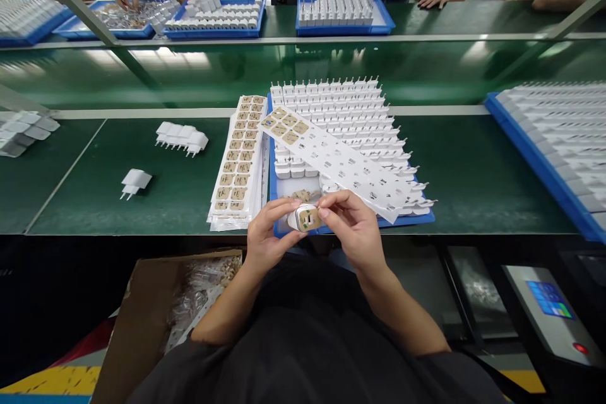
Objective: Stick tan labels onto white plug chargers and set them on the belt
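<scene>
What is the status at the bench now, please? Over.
Left hand and right hand both grip one white charger, tan sticker on its face. Sticker sheet lies across the blue tray. Nothing in the way.

Head camera looks forward and down, close over green workbench (142, 202).

A long green worktop (473, 170) runs across the room, a glossy green conveyor strip (199, 72) with metal rails behind it mirroring overhead lights — below the near edge, a cardboard box (137, 322) and a grey control panel (549, 315).
</scene>
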The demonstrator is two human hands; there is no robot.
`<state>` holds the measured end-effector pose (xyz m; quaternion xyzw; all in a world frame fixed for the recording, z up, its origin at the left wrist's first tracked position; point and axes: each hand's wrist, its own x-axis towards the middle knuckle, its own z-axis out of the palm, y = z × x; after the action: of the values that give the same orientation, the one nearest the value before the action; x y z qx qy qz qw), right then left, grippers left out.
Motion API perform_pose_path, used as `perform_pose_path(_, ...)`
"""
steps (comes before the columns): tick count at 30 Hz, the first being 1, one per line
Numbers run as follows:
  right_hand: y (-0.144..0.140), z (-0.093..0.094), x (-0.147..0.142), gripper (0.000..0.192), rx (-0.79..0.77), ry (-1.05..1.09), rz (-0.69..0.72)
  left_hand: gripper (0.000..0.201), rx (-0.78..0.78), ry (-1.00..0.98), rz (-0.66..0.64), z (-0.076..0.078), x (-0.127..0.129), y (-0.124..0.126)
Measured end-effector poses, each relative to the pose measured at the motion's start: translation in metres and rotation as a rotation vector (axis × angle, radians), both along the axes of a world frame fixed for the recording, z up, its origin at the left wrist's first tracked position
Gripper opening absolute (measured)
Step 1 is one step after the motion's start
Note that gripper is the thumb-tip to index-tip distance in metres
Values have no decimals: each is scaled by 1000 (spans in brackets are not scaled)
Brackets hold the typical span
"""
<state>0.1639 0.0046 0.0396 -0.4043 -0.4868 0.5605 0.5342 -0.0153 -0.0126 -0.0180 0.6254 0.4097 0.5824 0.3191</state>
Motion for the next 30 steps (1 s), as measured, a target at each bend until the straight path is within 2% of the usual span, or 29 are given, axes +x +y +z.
perform_pose_path(8, -1, 0, -2, 5, 28, 9, -5, 51, 73, 7, -20, 0, 0, 1)
perform_pose_path(16, -2, -4, -8, 10, 139, -77, -66, 55, 153, 43, -23, -1, 0, 3)
perform_pose_path(20, -3, -4, -10, 9, 232, -203, -104, 54, 164, 52, -19, -1, 0, 3)
perform_pose_path(24, -1, -4, -8, 10, 453, -478, -233, 49, 179, 62, 14, -3, 1, 3)
perform_pose_path(26, 2, -5, -5, 9, 488, -506, -281, 50, 180, 15, 33, -4, 2, 4)
perform_pose_path(28, 3, -6, -2, 10, 416, -403, -223, 51, 179, -53, 40, -5, 3, 4)
perform_pose_path(30, 2, -7, -2, 21, 316, -280, -85, 51, 180, -88, 39, -5, 5, 4)
